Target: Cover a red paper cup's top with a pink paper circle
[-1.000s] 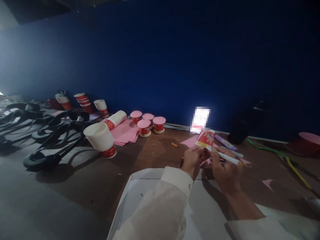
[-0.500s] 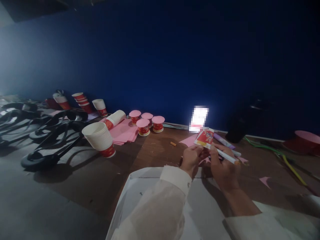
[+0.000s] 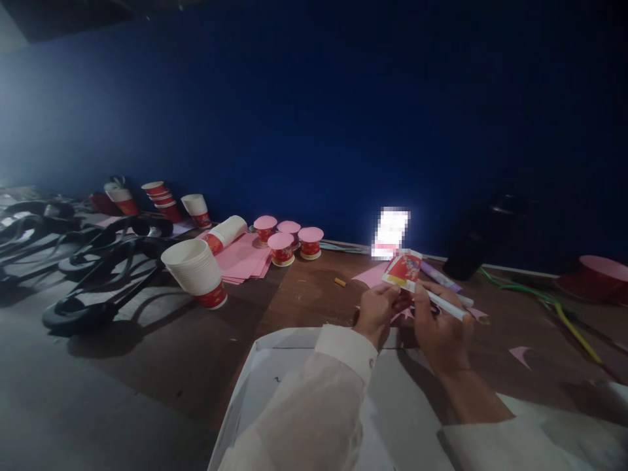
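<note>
L hand point(image 3: 377, 313) fingers pinched on near edge of red cup point(image 3: 405, 269). R hand point(image 3: 444, 333) fingers clamped on white pen point(image 3: 446, 305), rt of cup; lit screen point(image 3: 391, 230) behind cup.

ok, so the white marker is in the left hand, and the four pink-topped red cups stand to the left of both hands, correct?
One fix: the head view shows the white marker in the right hand, not the left hand. The four pink-topped red cups do stand to the left of both hands.
</note>
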